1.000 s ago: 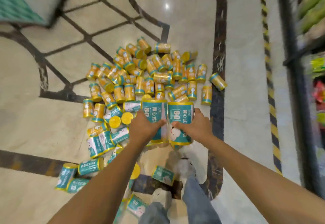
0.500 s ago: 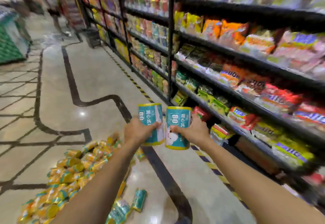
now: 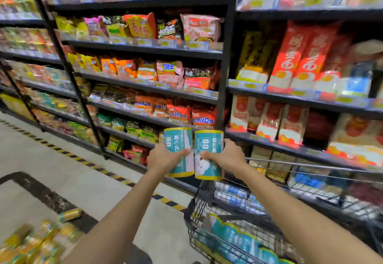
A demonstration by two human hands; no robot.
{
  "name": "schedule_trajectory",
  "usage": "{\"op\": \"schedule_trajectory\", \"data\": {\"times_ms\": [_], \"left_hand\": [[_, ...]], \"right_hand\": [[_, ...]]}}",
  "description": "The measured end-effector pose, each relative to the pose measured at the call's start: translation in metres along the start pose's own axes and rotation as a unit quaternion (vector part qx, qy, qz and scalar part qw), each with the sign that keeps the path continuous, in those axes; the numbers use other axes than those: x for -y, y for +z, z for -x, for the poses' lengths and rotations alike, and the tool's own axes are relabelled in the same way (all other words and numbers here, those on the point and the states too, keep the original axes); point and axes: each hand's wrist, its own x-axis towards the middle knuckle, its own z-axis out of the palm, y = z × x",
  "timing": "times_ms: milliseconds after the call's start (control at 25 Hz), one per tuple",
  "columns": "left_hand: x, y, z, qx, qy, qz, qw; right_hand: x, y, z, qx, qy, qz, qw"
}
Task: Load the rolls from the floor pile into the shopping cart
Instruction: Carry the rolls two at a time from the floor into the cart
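My left hand [image 3: 163,158] grips a teal roll with yellow ends [image 3: 179,145], held upright. Right beside it, my right hand [image 3: 226,156] grips a second teal roll [image 3: 209,152] marked "80". Both rolls hover at chest height just above the near-left corner of the black wire shopping cart [image 3: 199,205], which sits at the lower right. Several teal rolls [image 3: 236,241] lie inside the cart. The floor pile of yellow and teal rolls [image 3: 31,243] shows blurred at the bottom left.
Tall black shelves [image 3: 145,50] packed with snack and noodle bags fill the view ahead and to the right. A yellow-black striped line [image 3: 99,168] runs along the floor at the shelf base. One loose roll [image 3: 69,216] lies on the floor near the pile.
My view has swung right from the floor pile to the shelves and cart. Both hands carried their rolls up and rightward to above the cart's corner.
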Motion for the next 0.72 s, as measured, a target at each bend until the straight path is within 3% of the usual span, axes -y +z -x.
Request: {"op": "schedule_trajectory", "data": {"times_ms": [320,720], "left_hand": [[-0.083,0.160,0.054,0.171,0.082,-0.037,0.981],[-0.078,0.312,0.070,0.359,0.079,-0.130,0.921]], "right_hand": [[-0.116,-0.147,0.049,-0.078,0.107,0.029,0.991],[-0.244,-0.184,0.074,-0.134,0.290,0.037,0.947]]}}
